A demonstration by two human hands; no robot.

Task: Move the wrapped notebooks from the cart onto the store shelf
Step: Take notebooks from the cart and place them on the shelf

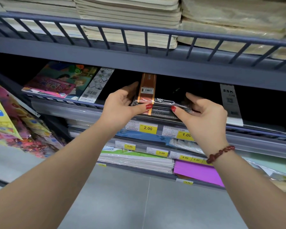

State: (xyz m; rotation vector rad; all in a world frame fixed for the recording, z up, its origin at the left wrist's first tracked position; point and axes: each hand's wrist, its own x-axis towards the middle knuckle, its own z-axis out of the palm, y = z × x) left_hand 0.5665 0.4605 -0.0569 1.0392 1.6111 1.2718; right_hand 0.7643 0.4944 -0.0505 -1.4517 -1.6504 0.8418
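Both hands hold a wrapped pack of notebooks [162, 104] at the front edge of the middle shelf [155, 66]. The left hand [122, 104] clasps the pack's left end, thumb on the near edge and fingers reaching along the side; the right hand [203, 113] pinches the right end, thumb on the shiny wrap and the other fingers curled below or behind, where I cannot see them clearly.

The step in hand looks like sliding the pack back into the dark slot. To do it well, keep the pack level, lift its near edge clear of the low front rail [64, 100], and push evenly with both thumbs so it goes straight in — not skewed toward the colourful books [59, 80] on the left or the black stack with the tall white label [229, 103] on the right. The plastic film looks slick, so a firm hold on the ends would serve better than pressure on top.

The pack lies flat. Its orange band [148, 90] runs from the near edge back into the shelf, and that seems to be the long axis — the short edge faces the person. The cart is not in view.
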